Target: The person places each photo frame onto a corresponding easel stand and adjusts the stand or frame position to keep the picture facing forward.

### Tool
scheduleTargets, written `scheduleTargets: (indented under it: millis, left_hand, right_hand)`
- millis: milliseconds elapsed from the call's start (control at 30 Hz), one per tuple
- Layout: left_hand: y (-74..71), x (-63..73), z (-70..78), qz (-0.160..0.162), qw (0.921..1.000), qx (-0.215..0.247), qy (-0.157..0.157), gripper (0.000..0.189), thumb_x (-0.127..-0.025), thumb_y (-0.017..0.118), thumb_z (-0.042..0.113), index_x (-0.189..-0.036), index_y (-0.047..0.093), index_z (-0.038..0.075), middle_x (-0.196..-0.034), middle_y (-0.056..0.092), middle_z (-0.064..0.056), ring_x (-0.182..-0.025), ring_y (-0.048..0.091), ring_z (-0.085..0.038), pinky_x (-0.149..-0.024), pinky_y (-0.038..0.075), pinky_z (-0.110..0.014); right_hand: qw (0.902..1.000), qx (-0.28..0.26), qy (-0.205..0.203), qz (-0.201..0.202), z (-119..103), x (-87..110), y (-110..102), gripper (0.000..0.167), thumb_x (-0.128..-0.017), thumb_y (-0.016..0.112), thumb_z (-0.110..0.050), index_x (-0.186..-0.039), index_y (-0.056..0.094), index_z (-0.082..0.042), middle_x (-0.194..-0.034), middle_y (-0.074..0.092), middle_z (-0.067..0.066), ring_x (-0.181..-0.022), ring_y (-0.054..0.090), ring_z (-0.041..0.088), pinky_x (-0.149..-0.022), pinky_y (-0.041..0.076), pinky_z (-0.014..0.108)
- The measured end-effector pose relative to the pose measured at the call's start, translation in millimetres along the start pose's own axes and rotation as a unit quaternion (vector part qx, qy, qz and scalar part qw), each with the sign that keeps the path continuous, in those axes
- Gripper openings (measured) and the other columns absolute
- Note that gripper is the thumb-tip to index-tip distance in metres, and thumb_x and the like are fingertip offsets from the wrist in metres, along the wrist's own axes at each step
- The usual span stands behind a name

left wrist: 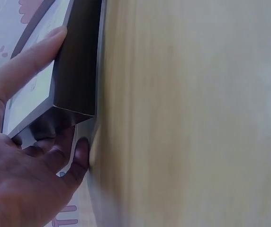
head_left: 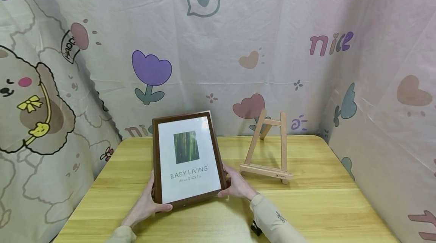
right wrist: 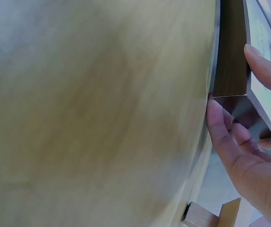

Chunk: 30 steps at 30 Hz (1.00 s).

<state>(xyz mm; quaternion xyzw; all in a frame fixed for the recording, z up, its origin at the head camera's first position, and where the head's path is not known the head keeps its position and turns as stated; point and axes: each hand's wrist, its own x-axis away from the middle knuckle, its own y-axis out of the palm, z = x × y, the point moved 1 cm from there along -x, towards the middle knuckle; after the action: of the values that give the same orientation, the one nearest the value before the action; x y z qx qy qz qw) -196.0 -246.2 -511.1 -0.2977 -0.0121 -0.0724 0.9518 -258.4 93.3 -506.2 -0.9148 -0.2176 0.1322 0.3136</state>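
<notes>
A brown picture frame (head_left: 157, 159) with a white "EASY LIVING" insert and a small green picture is tilted, face toward me, left of centre over the table. My left hand (head_left: 146, 201) grips its lower left corner, thumb over the front edge and fingers along the side. At the lower right corner, my right hand (head_left: 238, 185) holds it the same way. Both wrist views show the frame's thick dark edge (left wrist: 76, 71) close to the tabletop; whether it touches is hard to tell. To the right stands a small wooden easel (head_left: 265, 170), apart from the hands.
The light wood table (head_left: 320, 205) runs back to a printed cloth backdrop (head_left: 204, 46), with cloth on both sides too. A small black object (head_left: 256, 228) shows under the right sleeve. Part of the easel (right wrist: 204, 215) appears low in the right wrist view.
</notes>
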Motion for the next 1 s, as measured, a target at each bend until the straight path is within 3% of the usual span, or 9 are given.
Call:
scheduleTargets:
  millis: [233,433,600,700,800,1000]
  left_hand:
    - [2.0,0.3,1.3,0.029,0.9991,0.003,0.031,0.149,-0.067,0.094,0.025,-0.158,-0.021,0.007,-0.165,-0.014,-0.031,-0.148,0.005,-0.061,-0.116,0.018,-0.074]
    - [2.6,-0.3,3.7,0.042,0.9981,0.014,0.042,0.149,-0.066,0.095,0.024,-0.159,-0.022,0.012,-0.166,-0.015,-0.028,-0.148,0.004,-0.061,-0.115,0.016,-0.075]
    - [3.4,-1.3,6.2,0.055,0.9971,0.011,0.051,0.15,-0.065,0.095,0.024,-0.159,-0.022,0.018,-0.167,-0.015,-0.025,-0.149,0.003,-0.06,-0.115,0.013,-0.077]
    - [3.9,-1.7,8.0,0.06,0.997,0.01,0.048,0.15,-0.065,0.095,0.024,-0.159,-0.023,0.022,-0.167,-0.012,-0.026,-0.149,0.005,-0.059,-0.116,0.015,-0.075]
    - [4.1,-2.0,9.9,0.065,0.997,0.011,0.041,0.149,-0.067,0.095,0.024,-0.159,-0.022,0.019,-0.166,-0.008,-0.029,-0.149,0.008,-0.059,-0.117,0.02,-0.072]
    - [4.3,-2.6,14.1,0.072,0.9971,0.005,0.025,0.146,-0.068,0.094,0.027,-0.16,-0.018,0.01,-0.165,-0.004,-0.033,-0.147,0.015,-0.059,-0.117,0.026,-0.069]
  right_hand:
    - [0.9999,-0.01,-0.001,0.008,1,1.8,-1,0.119,-0.069,0.091,-0.011,-0.162,0.017,-0.01,-0.156,0.042,0.022,-0.136,0.048,0.041,-0.117,0.035,0.064]
    - [0.9994,-0.002,-0.022,0.027,1,1.8,-4,0.119,-0.068,0.091,-0.011,-0.163,0.017,-0.015,-0.153,0.046,0.02,-0.127,0.055,0.035,-0.111,0.044,0.061]
    - [0.9995,-0.009,-0.014,0.028,1,3.4,-5,0.12,-0.07,0.089,-0.008,-0.163,0.014,-0.018,-0.149,0.047,0.022,-0.11,0.063,0.035,-0.095,0.058,0.052]
    - [0.9993,-0.005,-0.016,0.034,0,4.8,-7,0.119,-0.071,0.089,-0.009,-0.163,0.014,-0.017,-0.155,0.041,0.024,-0.122,0.058,0.045,-0.102,0.051,0.061]
    - [0.9985,0.014,-0.023,0.048,0,5.7,-9,0.117,-0.071,0.089,-0.014,-0.163,0.016,-0.013,-0.162,0.031,0.022,-0.142,0.04,0.047,-0.114,0.035,0.069]
    - [0.9979,0.005,-0.028,0.058,0,7.5,-12,0.116,-0.072,0.089,-0.016,-0.162,0.016,-0.009,-0.164,0.028,0.021,-0.143,0.039,0.046,-0.115,0.033,0.068]
